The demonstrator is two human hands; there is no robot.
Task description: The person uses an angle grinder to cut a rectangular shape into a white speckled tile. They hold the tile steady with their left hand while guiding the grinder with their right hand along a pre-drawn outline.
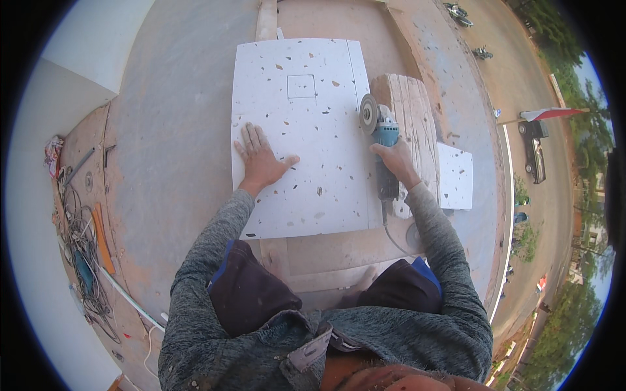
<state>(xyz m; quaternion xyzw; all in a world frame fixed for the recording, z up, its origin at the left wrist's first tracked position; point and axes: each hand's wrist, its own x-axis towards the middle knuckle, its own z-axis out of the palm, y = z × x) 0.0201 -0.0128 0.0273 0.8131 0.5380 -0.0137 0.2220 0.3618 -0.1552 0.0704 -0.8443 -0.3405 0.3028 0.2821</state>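
A large white terrazzo-look tile (293, 189) with dark and brown flecks lies flat in front of me. It bears a small drawn rectangle near its far end and a long line close to its right edge. My left hand (261, 156) rests on the tile's left side, fingers spread and palm down. In my right hand (399, 160) is a blue and black angle grinder (386, 133), gripped around its body. The grinder's round disc (369, 114) stands upright at the tile's right edge, near the drawn line; whether it touches cannot be made out.
A dusty wooden block (417, 117) lies right of the tile, with a smaller tile piece (455, 176) beyond it. The grinder's cord (394, 240) trails toward my knees. Tangled cables (81, 228) and an orange tool (102, 238) lie far left. A road with vehicles runs below at right.
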